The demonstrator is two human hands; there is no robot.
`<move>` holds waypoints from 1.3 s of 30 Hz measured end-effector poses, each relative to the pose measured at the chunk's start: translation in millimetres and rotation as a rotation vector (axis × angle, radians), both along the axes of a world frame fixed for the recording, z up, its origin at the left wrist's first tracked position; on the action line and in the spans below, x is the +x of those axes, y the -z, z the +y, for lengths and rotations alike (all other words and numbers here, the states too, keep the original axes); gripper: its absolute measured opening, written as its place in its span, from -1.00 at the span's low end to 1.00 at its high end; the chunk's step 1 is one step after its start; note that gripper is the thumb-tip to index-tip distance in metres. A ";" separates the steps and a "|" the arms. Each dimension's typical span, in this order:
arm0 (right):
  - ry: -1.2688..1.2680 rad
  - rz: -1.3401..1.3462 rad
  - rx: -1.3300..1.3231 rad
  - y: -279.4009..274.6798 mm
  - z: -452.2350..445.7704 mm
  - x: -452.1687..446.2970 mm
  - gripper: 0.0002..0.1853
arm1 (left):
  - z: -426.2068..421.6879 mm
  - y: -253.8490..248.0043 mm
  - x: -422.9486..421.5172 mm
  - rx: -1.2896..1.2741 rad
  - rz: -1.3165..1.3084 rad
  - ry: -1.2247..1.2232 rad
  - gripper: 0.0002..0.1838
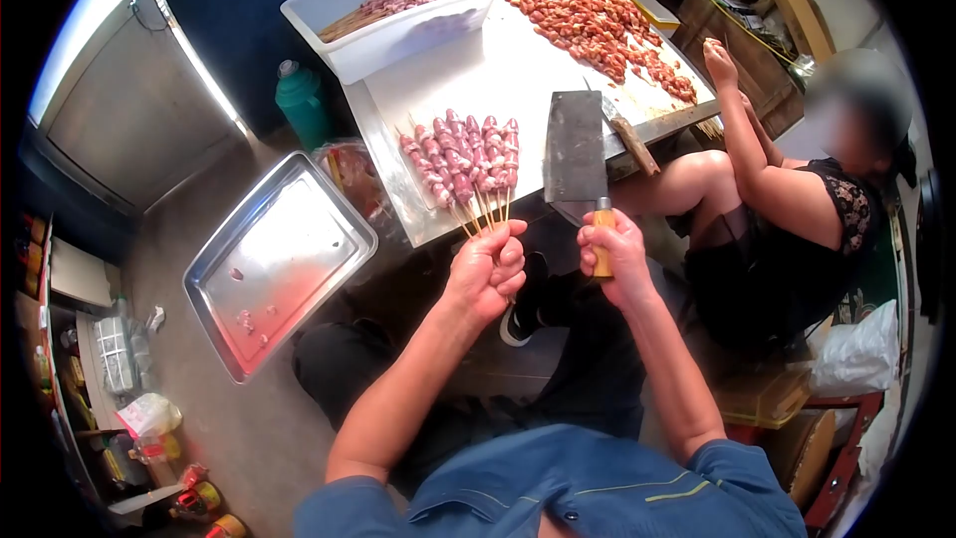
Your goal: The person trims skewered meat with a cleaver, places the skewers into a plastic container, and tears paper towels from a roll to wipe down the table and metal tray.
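Observation:
My left hand [486, 274] is closed round the bare stick ends of several meat skewers [463, 154]. Their dark red and pale pieces fan out over the near corner of the metal table [408, 204]. In my right hand [619, 254] is a cleaver [576, 144], gripped by its yellowish wooden handle, its broad dark blade pointing up and away from me. The blade stands just right of the skewers, apart from them. A knife with a wooden handle [633, 144] lies at the table edge, right of the cleaver.
A white tub [398, 45] of skewers and a heap of cut meat [597, 25] sit on the table. A metal tray [349, 239] with reddish liquid is at left, near a green flask [299, 100]. A co-worker [797, 189] sits at right, hands raised.

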State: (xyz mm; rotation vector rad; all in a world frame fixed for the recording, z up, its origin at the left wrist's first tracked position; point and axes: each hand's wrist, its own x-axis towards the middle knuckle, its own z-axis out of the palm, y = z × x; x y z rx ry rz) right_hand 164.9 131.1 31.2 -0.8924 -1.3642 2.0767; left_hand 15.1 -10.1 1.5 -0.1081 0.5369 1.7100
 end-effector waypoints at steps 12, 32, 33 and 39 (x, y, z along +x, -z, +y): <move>-0.239 -0.269 0.757 -80.0 25.5 -59.3 -0.46 | 5.5 -5.9 2.6 -0.049 -0.039 -0.014 -0.87; -0.343 -0.363 0.641 -90.2 38.1 -44.8 -0.43 | 7.4 -12.2 4.4 -0.089 -0.054 0.082 -0.69; -0.379 -0.365 0.638 -89.3 40.1 -46.2 -0.42 | 7.9 -12.7 4.7 -0.092 -0.038 0.077 -0.69; -0.428 -0.484 0.557 -116.5 36.8 -5.3 -0.42 | 13.5 -8.4 5.8 -0.071 -0.055 0.037 -0.75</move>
